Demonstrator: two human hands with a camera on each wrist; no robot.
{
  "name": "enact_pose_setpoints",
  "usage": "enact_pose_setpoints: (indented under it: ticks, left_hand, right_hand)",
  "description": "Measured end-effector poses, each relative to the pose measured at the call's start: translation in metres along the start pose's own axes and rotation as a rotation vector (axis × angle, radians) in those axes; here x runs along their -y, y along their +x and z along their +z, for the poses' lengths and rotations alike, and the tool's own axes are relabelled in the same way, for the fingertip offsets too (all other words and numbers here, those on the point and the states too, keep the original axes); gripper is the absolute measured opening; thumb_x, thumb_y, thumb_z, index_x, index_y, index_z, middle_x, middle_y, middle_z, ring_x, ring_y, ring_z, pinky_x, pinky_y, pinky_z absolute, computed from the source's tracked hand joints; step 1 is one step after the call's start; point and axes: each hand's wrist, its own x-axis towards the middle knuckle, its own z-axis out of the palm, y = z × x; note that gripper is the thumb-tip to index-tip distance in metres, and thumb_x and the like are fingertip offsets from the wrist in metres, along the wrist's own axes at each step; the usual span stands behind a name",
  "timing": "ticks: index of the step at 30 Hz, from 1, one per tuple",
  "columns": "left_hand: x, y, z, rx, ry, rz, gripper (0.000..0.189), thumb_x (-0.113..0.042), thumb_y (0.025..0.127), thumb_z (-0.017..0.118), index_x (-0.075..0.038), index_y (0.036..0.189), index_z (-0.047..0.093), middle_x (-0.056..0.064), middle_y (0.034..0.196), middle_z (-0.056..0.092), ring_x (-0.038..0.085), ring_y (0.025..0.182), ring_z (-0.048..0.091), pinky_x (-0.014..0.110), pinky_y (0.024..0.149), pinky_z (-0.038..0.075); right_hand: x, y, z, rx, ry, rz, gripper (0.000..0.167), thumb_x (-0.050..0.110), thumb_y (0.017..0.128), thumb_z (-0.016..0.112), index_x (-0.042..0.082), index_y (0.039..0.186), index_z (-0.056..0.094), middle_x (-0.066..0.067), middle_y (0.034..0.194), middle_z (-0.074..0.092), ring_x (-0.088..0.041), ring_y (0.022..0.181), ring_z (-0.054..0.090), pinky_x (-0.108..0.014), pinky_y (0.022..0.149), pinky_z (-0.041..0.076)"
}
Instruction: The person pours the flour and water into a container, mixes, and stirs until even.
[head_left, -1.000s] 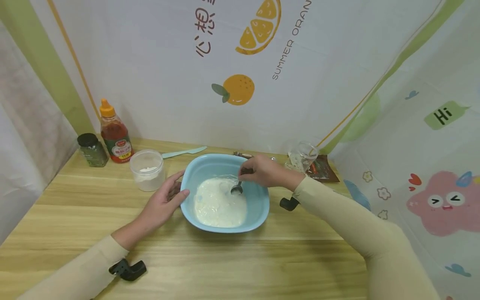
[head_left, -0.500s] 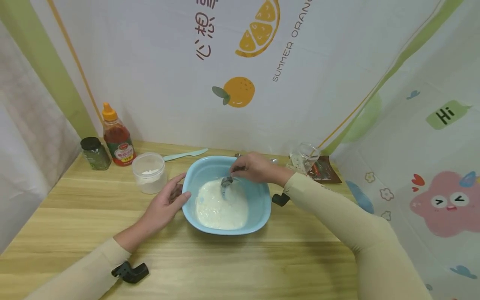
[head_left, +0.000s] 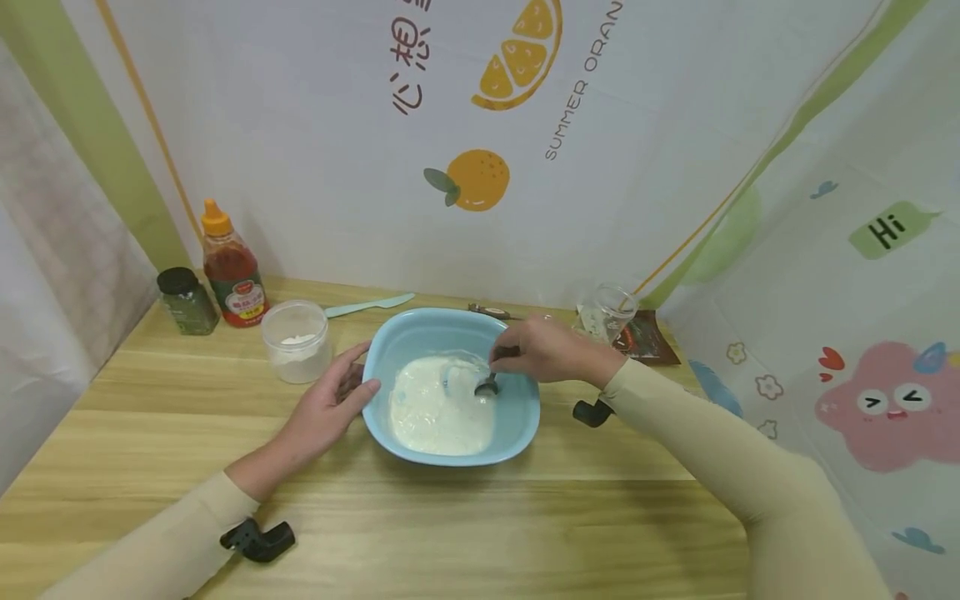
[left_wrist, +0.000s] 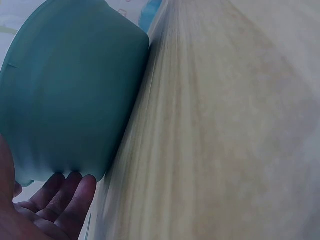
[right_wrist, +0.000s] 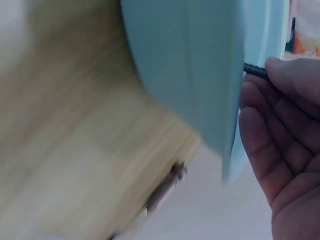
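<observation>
There is 1 blue bowl (head_left: 517, 410) on the worktop (head_left: 465, 533), between 2 hands. The left hand (head_left: 322, 408) holds its side, with 1 thumb on the rim and bent fingers on the outside. That grip is open just as wide as the bowl's edge. The left wrist view shows 3 fingertips touching the bowl's wall. The right hand (head_left: 543, 350) has its grip pinched on 1 small dark spoon (head_left: 486, 387). The spoon is tilted, low inside the bowl, by the right edge of the white mix (head_left: 438, 417).

On the left are 1 small green jar (head_left: 191, 308) with a black lid, 1 red sauce bottle (head_left: 236, 279) with an orange top, and 1 clear tub (head_left: 296, 358) of white powder. Next to them lies 1 pale blue knife (head_left: 367, 307). On the right are 1 clear cup (head_left: 611, 308) and 1 dark packet (head_left: 648, 337).

The hand covers most of the spoon's handle; the right wrist view shows a bit of it, black and thin. Behind the bowl is 1 thing with a brown handle (head_left: 489, 311); its other end is hard to see. The cup hides part of the packet. The right wrist hides the cup's bottom.
</observation>
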Motion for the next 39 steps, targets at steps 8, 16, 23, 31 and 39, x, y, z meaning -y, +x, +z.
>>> enact_pose_setpoints:
  ticks: [8, 16, 23, 31, 39]
  left_hand:
    - [0.001, 0.000, 0.001, 0.004, -0.006, 0.002, 0.064, -0.020, 0.118, 0.060, -0.010, 0.175, 0.032, 0.028, 0.142, 0.066, 0.044, 0.126, 0.070, 0.028, 0.091, 0.065]
    - [0.001, 0.001, 0.002, 0.006, -0.014, 0.002, 0.063, -0.021, 0.118, 0.060, -0.010, 0.174, 0.033, 0.028, 0.140, 0.066, 0.044, 0.125, 0.070, 0.028, 0.090, 0.066]
    - [-0.001, 0.003, 0.001, 0.011, 0.001, -0.001, 0.064, -0.023, 0.118, 0.060, -0.011, 0.174, 0.033, 0.028, 0.142, 0.066, 0.044, 0.127, 0.069, 0.027, 0.092, 0.064]
    - [-0.002, 0.000, 0.000, 0.008, -0.011, 0.001, 0.065, -0.021, 0.118, 0.059, -0.010, 0.175, 0.031, 0.030, 0.149, 0.062, 0.047, 0.133, 0.066, 0.025, 0.095, 0.063]
    - [-0.001, 0.000, 0.001, 0.013, -0.013, 0.019, 0.064, -0.018, 0.118, 0.059, -0.009, 0.175, 0.032, 0.031, 0.147, 0.064, 0.047, 0.130, 0.068, 0.026, 0.093, 0.064]
  right_hand:
    - [0.022, 0.016, 0.014, 0.048, 0.121, -0.043, 0.008, 0.021, 0.106, 0.081, 0.015, 0.108, 0.086, 0.005, 0.097, 0.084, -0.001, 0.086, 0.075, -0.025, 0.076, 0.062]
    - [0.008, 0.028, 0.013, -0.048, 0.124, 0.027, 0.008, 0.018, 0.105, 0.082, 0.013, 0.108, 0.087, 0.008, 0.099, 0.082, -0.003, 0.086, 0.073, -0.027, 0.075, 0.062]
    - [0.000, 0.002, 0.005, -0.025, 0.087, 0.030, 0.005, 0.014, 0.105, 0.081, 0.011, 0.105, 0.085, -0.001, 0.095, 0.082, -0.007, 0.079, 0.071, -0.030, 0.068, 0.060]
    - [0.026, -0.003, 0.011, 0.146, 0.176, -0.086, 0.006, 0.019, 0.105, 0.082, 0.014, 0.103, 0.084, 0.009, 0.094, 0.081, 0.001, 0.084, 0.072, -0.025, 0.075, 0.062]
    - [0.042, 0.023, 0.018, 0.174, 0.202, -0.153, 0.008, 0.015, 0.105, 0.081, 0.008, 0.108, 0.084, 0.003, 0.099, 0.084, 0.003, 0.089, 0.074, -0.024, 0.082, 0.063]
